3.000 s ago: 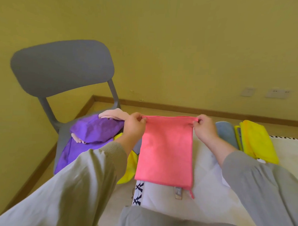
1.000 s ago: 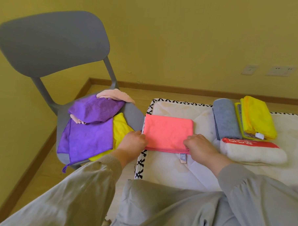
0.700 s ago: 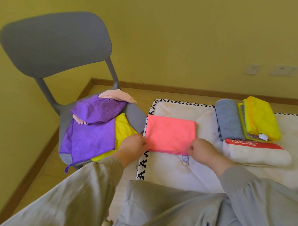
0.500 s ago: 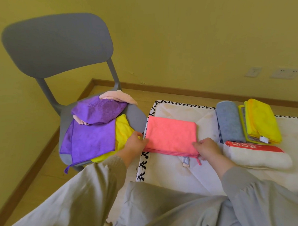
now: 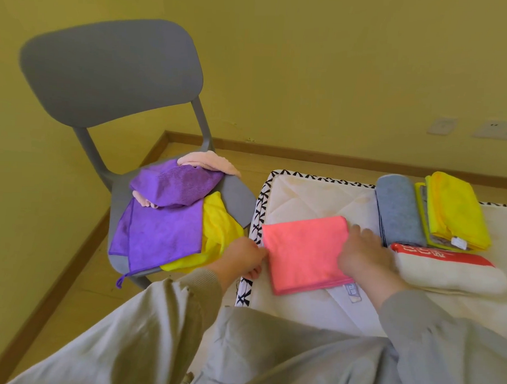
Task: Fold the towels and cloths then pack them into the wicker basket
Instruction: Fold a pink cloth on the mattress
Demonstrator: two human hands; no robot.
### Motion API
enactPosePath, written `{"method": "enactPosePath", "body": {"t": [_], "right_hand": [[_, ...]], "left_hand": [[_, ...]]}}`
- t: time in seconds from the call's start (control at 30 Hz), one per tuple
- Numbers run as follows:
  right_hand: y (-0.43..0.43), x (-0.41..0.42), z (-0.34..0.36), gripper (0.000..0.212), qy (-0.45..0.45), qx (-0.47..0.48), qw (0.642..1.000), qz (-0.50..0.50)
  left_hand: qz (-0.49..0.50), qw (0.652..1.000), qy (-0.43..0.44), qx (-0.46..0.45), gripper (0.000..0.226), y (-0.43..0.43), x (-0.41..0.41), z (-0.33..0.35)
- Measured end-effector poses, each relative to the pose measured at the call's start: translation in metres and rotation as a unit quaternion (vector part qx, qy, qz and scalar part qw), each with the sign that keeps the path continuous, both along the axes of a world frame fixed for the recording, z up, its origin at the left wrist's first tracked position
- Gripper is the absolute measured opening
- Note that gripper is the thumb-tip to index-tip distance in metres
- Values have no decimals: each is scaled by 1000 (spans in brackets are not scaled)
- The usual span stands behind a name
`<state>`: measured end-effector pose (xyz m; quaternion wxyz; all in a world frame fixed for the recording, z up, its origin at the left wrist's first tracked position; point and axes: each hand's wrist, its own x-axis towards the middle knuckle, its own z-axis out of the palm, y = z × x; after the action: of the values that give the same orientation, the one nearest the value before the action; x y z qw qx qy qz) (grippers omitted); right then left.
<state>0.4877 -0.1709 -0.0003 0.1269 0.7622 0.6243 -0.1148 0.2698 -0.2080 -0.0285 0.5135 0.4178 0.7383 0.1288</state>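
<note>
The right hand (image 5: 363,254) presses straight fingers (image 5: 367,233) on the pink cloth (image 5: 302,249) at the left edge of the mattress (image 5: 304,194); the left hand (image 5: 240,258) (grip unclear) should align edges before creasing

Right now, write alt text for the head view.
A left hand holds the left edge of a folded pink cloth on a white mattress while the right hand lies flat on its right side. Folded towels lie beside it; loose cloths cover a grey chair.
</note>
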Motion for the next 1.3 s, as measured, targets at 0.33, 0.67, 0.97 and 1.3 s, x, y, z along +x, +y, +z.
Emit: {"method": "enactPosePath", "body": {"t": [0.33,0.67,0.97,1.3], "right_hand": [[-9,-45,-31,75,124,-48,980,151],[-4,-39,-39,76,133,-62,977,157],[-6,-41,-36,75,124,-79,976,162],[-6,-28,-29,89,129,-92,967,197]], "left_hand": [[7,978,41,205,42,24,-6,-10],[-10,960,128,247,28,35,3,-12],[118,984,-44,125,28,46,-12,-5],[-104,940,261,196,48,36,6,-10]]}}
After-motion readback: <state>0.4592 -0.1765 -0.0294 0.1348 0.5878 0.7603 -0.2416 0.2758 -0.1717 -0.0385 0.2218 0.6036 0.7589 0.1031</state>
